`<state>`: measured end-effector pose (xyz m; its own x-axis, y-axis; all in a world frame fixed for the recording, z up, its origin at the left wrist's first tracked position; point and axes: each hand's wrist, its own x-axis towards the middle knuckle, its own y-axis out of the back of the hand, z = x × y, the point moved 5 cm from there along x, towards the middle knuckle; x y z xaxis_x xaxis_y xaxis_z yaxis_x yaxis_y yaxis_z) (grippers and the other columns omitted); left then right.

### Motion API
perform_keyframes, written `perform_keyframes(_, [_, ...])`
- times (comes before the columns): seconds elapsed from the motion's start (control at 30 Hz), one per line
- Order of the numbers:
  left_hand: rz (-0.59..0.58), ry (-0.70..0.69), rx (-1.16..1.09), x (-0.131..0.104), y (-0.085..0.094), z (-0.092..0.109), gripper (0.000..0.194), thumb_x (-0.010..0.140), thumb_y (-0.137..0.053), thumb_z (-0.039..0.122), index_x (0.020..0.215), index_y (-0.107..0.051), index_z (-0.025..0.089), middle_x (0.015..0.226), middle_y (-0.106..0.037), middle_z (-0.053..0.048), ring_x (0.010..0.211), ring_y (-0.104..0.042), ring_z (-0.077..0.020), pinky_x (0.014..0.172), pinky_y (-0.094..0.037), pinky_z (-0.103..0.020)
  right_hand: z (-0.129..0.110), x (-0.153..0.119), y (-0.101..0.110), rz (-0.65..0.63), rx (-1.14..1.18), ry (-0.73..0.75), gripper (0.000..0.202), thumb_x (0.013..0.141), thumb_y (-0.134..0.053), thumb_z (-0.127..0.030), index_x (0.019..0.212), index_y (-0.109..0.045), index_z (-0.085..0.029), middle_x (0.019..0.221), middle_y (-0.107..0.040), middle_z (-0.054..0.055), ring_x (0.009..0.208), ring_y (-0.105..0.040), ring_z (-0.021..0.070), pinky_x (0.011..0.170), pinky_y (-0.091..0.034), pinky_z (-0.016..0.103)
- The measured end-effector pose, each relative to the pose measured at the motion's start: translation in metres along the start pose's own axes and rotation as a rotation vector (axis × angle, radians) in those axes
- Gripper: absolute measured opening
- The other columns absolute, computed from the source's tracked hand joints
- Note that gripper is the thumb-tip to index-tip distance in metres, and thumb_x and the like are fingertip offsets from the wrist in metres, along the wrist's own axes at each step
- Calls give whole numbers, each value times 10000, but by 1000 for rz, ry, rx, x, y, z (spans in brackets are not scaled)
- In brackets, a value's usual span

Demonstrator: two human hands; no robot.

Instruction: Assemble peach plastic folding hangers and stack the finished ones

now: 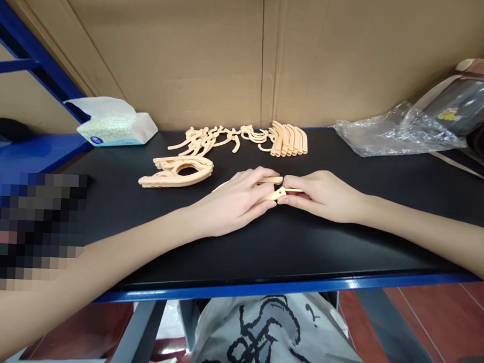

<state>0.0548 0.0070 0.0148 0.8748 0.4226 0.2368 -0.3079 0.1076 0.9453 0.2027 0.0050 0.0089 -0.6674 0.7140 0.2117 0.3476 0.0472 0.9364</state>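
The left hand (231, 202) is holding beige pieces (280, 193) under bent fingers (260, 193), midway between the front and back edges of the counter (303, 248); the right hand (323, 197) is pinching a slim end. Gripping near the meeting ends is likely steadying alignment.

There's room on the table (263, 252), lower middle. The left hand (239, 200) and right hand (327, 197) fill the center; a tissue pack (116, 127) blocks upper left, tan sticks (288, 139) upper middle, a plastic bag (382, 137) upper right.
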Motion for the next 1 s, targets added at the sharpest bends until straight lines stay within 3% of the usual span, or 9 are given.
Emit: perform_keyframes(1.0, [-46,-19,11,0,-3,0,330,990,-291,314,1179,-530,189,1318,-442,-110,1171,-447,-231,985,-373,-415,-7,-3,-3,1,-300,61,385,981,-260,-433,974,-567,-200,826,-685,30,598,-588,146,494,-256,254])
